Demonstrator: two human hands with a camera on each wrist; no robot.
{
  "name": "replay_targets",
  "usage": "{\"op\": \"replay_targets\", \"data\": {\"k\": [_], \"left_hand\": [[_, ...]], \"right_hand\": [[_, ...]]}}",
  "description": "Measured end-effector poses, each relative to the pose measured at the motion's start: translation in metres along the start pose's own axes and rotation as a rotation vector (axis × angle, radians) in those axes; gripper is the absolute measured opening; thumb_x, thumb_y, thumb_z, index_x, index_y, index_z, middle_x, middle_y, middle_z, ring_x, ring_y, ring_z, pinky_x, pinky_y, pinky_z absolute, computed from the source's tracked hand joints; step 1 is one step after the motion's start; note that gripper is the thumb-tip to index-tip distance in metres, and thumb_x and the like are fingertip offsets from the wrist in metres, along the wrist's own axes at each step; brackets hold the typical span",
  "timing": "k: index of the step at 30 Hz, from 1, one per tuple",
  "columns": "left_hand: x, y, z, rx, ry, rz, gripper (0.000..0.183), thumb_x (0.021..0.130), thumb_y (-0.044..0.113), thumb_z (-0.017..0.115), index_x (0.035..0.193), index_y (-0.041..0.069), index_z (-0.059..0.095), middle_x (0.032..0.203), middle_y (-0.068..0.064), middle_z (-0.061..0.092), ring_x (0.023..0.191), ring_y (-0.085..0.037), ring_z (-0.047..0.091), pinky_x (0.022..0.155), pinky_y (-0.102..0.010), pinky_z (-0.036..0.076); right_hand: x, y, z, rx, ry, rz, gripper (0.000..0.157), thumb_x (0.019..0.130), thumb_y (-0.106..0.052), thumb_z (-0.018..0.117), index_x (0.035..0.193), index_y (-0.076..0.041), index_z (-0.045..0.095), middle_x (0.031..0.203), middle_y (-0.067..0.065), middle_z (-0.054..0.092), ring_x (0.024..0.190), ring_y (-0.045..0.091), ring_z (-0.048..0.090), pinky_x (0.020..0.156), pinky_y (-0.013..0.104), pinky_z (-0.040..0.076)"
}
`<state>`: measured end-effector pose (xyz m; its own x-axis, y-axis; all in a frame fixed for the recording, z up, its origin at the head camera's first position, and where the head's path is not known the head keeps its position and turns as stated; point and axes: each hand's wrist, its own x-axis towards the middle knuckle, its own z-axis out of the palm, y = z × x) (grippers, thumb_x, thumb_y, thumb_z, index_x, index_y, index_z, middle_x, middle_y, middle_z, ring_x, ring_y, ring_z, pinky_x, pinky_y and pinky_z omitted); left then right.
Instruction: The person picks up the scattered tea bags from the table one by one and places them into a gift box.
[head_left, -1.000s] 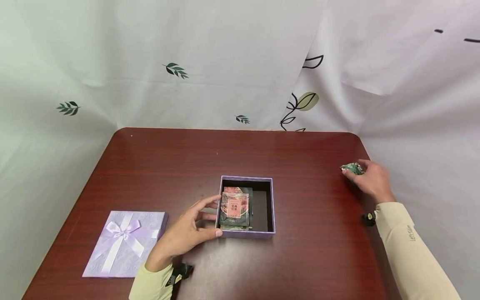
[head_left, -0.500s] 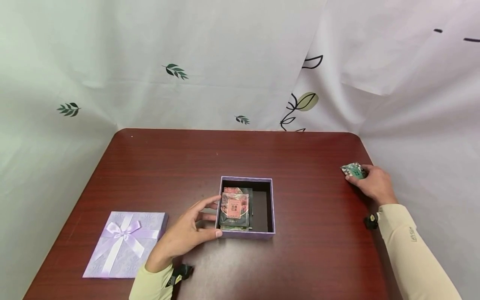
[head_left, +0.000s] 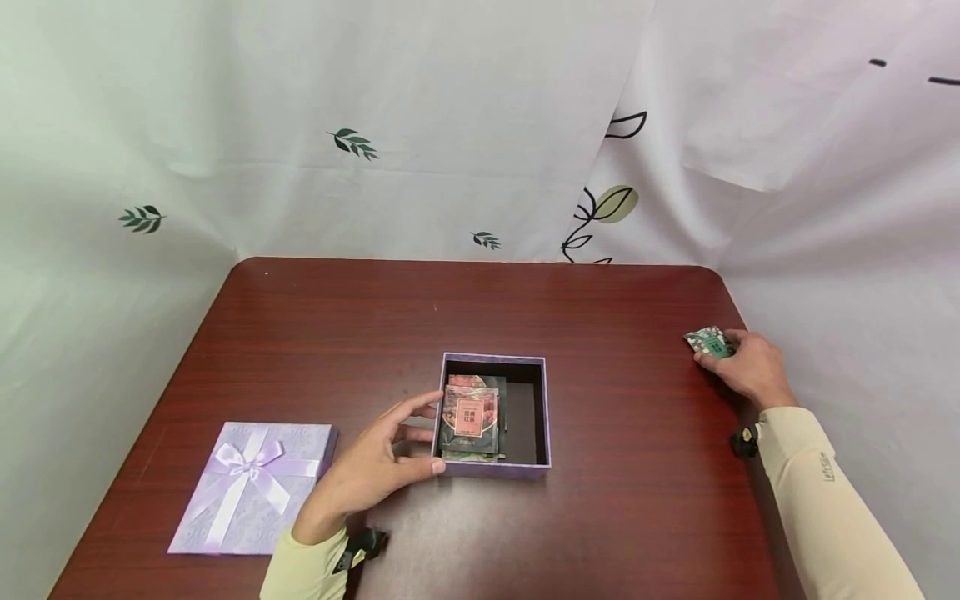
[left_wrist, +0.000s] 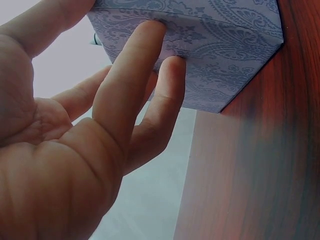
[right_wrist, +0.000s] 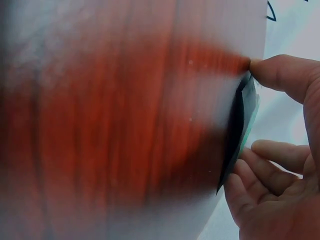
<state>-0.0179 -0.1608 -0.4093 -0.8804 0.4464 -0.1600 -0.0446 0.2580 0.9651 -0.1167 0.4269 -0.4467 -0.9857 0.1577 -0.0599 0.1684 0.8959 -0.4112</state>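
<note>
My left hand rests its fingertips along the left side of a lilac gift box, with the thumb at its front left corner. In the left wrist view, fingertips touch the box's patterned wall. Inside the box, a dark tea sachet with a pink label lies over others on the left; the right part shows the black bottom. At the table's right edge, my right hand grips a green tea sachet between thumb and fingers. The right wrist view shows this sachet edge-on, close over the tabletop.
A lilac box lid with a ribbon bow lies at the front left, beside the left forearm. All stands on a red-brown wooden table with rounded far corners. White curtains with leaf prints hang round it.
The right hand has shifted slightly toward me and to the right, and the green tea sachet now shows more of its printed face. My left hand and the box have stayed put.
</note>
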Motion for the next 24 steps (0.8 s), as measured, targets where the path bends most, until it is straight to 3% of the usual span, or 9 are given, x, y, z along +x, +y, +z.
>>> {"op": "replay_targets", "data": {"k": [15,24], "left_hand": [[0.0011,0.0019,0.0009,0.020,0.005,-0.017,0.088,0.086,0.020,0.090,0.161,0.023,0.044,0.149,-0.018,0.051,0.125,-0.036,0.066,0.086,-0.031,0.062],[-0.0002,0.0022,0.0004,0.017,0.011,-0.022,0.088,0.086,0.018,0.090,0.161,0.022,0.045,0.149,-0.019,0.051,0.124,-0.036,0.066,0.086,-0.031,0.062]], "right_hand": [[-0.0033,-0.0041,-0.0022,0.007,0.018,-0.026,0.059,0.096,-0.033,0.073,0.135,0.010,0.061,0.121,0.035,0.067,0.105,0.049,0.062,0.091,0.063,0.049],[-0.0016,-0.0068,0.0001,0.000,0.021,-0.025,0.085,0.089,-0.048,0.082,0.139,0.015,0.055,0.129,0.039,0.060,0.114,0.053,0.057,0.095,0.066,0.048]]}}
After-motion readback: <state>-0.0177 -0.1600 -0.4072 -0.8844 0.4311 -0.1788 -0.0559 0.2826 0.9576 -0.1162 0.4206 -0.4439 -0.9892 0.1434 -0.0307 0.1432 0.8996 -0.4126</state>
